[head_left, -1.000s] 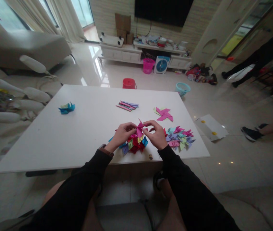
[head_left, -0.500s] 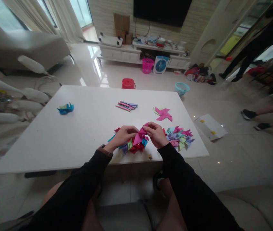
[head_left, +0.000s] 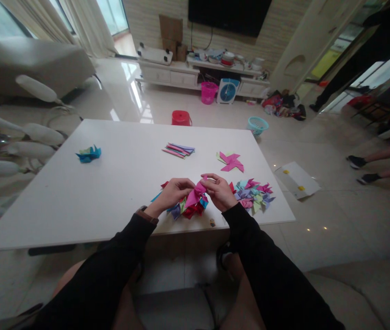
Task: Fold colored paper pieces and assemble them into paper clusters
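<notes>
We see a pink paper piece (head_left: 194,197) held up between two hands, above the near edge of the white table (head_left: 112,183) and in front of a colourful heap of folded papers (head_left: 191,212). The left hand (head_left: 173,192) is partly closed, thumb and fingers brought together at the piece's left side; the right hand (head_left: 220,191) pinches its upper end, with the other fingers loosely curled. We judge the work to be well along: the heap beneath the hands and the mixed-colour pile (head_left: 256,196) to the right look already folded, as does the blue and green piece (head_left: 89,154) at the far left. The pink piece itself seems partly shaped, though fingers hide some of its folds. What looks left is the flat pink and green pinwheel shape (head_left: 231,162) and perhaps the bundle of paper strips (head_left: 179,150) at the table's middle, both lying untouched. We read the pink piece's long axis as slanting: its broad end points down and left, toward the wearer, its narrower end up and right, into the right fingertips.
</notes>
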